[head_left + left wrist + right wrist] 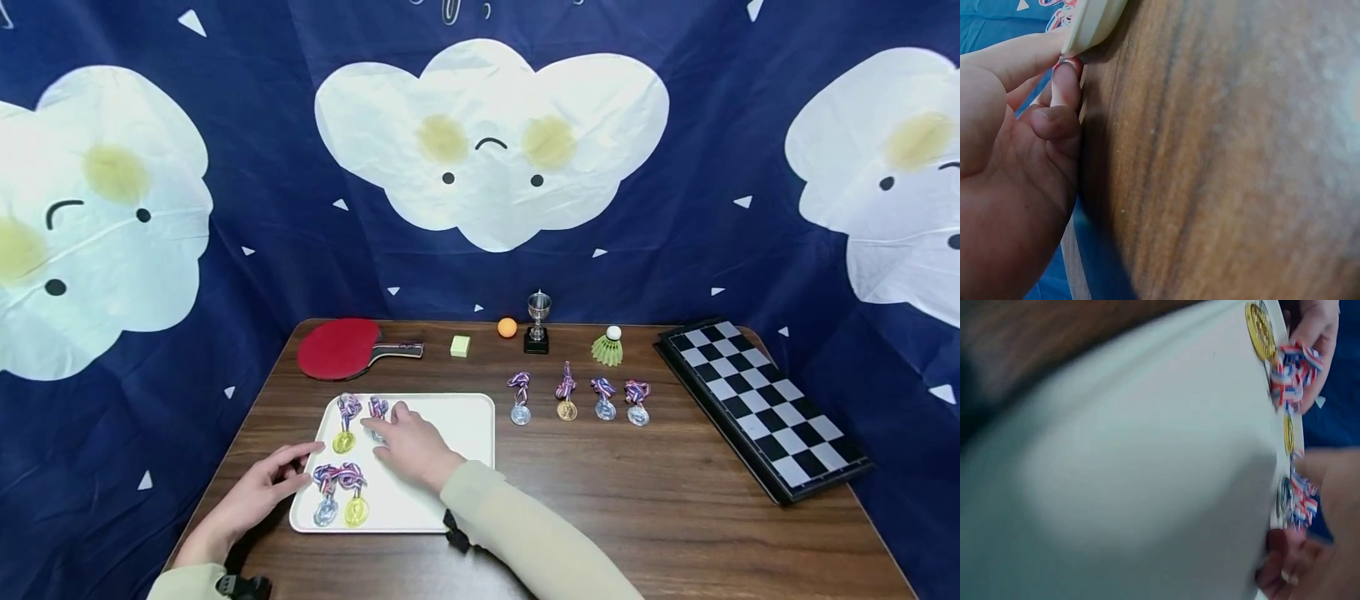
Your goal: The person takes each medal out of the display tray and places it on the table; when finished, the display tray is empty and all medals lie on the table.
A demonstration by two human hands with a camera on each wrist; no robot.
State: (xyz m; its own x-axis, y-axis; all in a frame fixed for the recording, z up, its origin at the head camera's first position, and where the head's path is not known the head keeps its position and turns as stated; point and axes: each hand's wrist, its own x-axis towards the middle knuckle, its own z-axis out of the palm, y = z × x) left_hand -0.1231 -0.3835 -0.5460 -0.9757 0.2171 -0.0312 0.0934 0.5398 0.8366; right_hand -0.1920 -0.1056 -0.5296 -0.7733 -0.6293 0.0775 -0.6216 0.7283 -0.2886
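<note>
Here, the left rim of the white tray (472,433) is touched by the left hand (258,493), its fingers loosely bent and unclenched, while on the tray, beside a gold medal (343,442), a silver medal (378,407) is partly covered by the right hand (416,447), whose hold on it cannot be told.

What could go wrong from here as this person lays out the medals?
The right hand partly covers the rear silver medal, so it could nudge that medal askew. The front medals' striped ribbons lie close together and might tangle if one is lifted. The left hand touches the white tray at its rim; a push could shift it.
</note>
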